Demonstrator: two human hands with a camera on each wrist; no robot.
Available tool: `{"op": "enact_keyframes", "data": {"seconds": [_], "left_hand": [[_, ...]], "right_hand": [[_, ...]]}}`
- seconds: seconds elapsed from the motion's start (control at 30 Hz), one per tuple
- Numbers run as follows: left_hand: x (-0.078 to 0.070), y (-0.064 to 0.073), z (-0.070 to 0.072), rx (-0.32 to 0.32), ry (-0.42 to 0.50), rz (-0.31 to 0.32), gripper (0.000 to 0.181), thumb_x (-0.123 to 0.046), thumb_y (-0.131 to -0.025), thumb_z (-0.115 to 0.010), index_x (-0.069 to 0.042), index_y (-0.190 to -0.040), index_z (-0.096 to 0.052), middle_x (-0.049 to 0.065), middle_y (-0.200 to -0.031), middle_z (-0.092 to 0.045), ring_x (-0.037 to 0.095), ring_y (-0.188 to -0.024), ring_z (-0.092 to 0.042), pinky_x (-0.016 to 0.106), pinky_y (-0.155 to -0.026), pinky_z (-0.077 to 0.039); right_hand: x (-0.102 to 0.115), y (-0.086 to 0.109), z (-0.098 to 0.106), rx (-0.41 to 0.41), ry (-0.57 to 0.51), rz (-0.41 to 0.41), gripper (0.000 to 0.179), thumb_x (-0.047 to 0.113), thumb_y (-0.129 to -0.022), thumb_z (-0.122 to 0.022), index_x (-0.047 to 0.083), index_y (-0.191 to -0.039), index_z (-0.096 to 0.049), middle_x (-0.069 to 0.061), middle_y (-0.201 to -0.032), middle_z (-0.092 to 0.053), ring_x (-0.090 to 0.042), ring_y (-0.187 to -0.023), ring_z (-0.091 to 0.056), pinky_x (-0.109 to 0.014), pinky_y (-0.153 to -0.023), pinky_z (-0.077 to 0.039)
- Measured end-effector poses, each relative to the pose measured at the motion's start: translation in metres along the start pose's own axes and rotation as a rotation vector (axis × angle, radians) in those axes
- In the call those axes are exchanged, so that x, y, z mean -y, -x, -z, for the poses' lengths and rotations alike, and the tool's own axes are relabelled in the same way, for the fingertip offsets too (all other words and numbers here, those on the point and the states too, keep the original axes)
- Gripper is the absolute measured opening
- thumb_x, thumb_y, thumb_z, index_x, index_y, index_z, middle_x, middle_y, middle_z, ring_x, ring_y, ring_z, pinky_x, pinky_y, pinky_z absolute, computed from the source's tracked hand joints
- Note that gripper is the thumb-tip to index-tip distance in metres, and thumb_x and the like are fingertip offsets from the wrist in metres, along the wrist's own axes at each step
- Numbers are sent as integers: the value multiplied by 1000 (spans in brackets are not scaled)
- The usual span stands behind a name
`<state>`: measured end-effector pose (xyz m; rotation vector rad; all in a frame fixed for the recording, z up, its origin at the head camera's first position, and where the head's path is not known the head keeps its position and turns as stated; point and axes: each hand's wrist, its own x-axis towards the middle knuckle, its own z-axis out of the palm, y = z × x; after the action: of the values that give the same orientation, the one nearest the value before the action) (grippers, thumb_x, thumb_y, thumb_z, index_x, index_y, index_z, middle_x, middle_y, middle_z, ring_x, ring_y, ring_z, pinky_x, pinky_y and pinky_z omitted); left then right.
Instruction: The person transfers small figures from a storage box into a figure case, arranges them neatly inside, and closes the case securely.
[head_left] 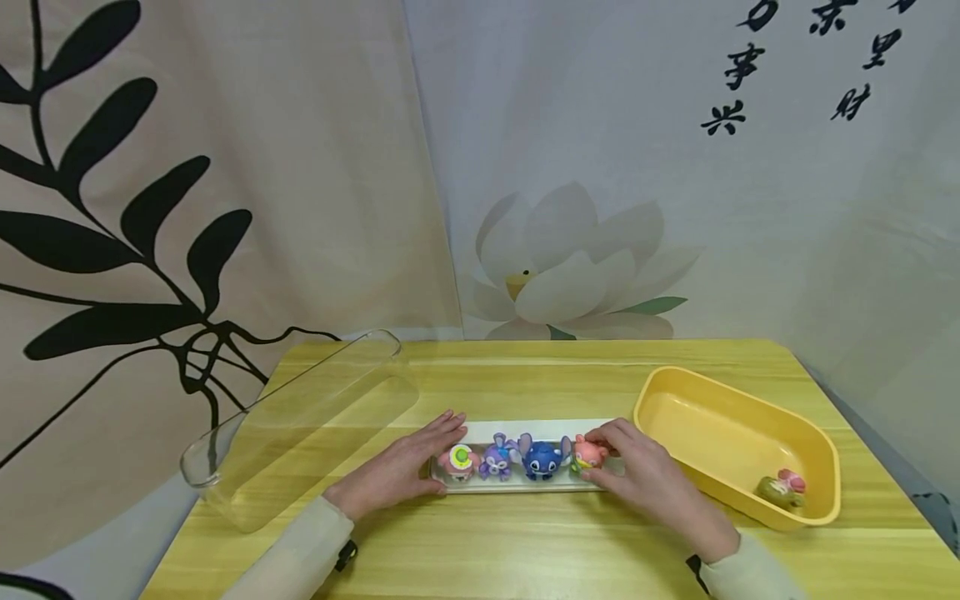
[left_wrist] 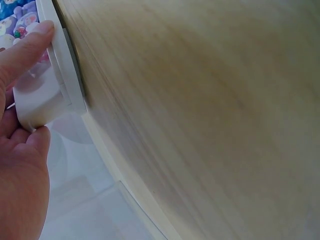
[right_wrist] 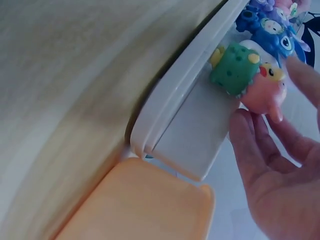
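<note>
A long white display base point(head_left: 525, 489) lies on the table, with a row of small toy figurines on it. My left hand point(head_left: 408, 467) grips the base's left end, thumb point(left_wrist: 35, 45) over the rim. From the left stand a pink figurine with a green-and-yellow round front point(head_left: 460, 461), a purple one point(head_left: 496, 457) and a blue big-eared one point(head_left: 542, 458). At the right end my right hand point(head_left: 637, 471) holds a pink figurine in a green outfit point(right_wrist: 265, 90) between thumb and fingers. It looks tilted in the right wrist view.
A yellow plastic tub point(head_left: 705, 408) stands on the right, holding a green-and-pink figurine point(head_left: 783, 490). On the left, a clear transparent cover point(head_left: 300, 442) lies across the wooden table point(head_left: 517, 542) and reaches past its edge. Printed curtains hang behind the table.
</note>
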<state>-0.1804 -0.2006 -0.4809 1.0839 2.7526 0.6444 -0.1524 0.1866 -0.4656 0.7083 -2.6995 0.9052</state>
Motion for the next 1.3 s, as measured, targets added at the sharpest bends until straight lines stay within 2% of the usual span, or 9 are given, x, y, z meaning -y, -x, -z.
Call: {"op": "enact_keyframes", "data": {"seconds": [0.1,0.33,0.63,0.97,1.13,1.3], "left_hand": [[0,1,0,-1,-1,1,93,-22,-84,-85,-7,-161,-35,6,-171,-22,26,-157,-20,47,-122,-30],[0,1,1,3,-5,7,93,-23,-84,-85,-8,-161,-35,9,-171,-22,26,-157,-19,47,-122,-29],[-1,0,1,5,-1,6,92,-22,-85,-85,-8,-161,-35,9,-171,-22,26,-157,-19,47,-122,-31],[0,0,0,-2,-5,0,92,-21,-84,-85,-7,-161,-36,9,-171,-23,27,-157,-20,46,-121,-33],[0,0,1,1,-2,4,92,-21,-85,-85,-7,-161,-36,8,-171,-23,26,-157,-20,46,-122,-32],[0,0,0,5,-3,6,91,-21,-86,-85,-8,-161,-35,4,-172,-21,25,-157,-19,45,-122,-33]], "right_hand": [[1,0,-3,-11,6,-14,35,20,-82,-90,15,-111,-70,10,-105,-61,-4,-90,-62,-33,-78,-62],[0,-3,-4,0,12,28,32,14,-84,-87,15,-111,-70,7,-110,-63,-7,-94,-64,-32,-83,-62],[-1,-3,-3,1,-16,37,32,11,-84,-86,16,-111,-70,6,-112,-64,-7,-96,-65,-32,-84,-62],[-2,-2,-3,-15,40,67,33,10,-82,-86,17,-111,-71,5,-114,-67,-10,-100,-64,-39,-85,-61],[-3,-2,-2,-4,37,71,32,11,-83,-85,16,-112,-72,5,-118,-66,-13,-105,-64,-40,-88,-61],[-3,1,-1,1,25,52,35,11,-84,-82,15,-117,-71,1,-125,-67,-20,-113,-66,-47,-94,-59]]}}
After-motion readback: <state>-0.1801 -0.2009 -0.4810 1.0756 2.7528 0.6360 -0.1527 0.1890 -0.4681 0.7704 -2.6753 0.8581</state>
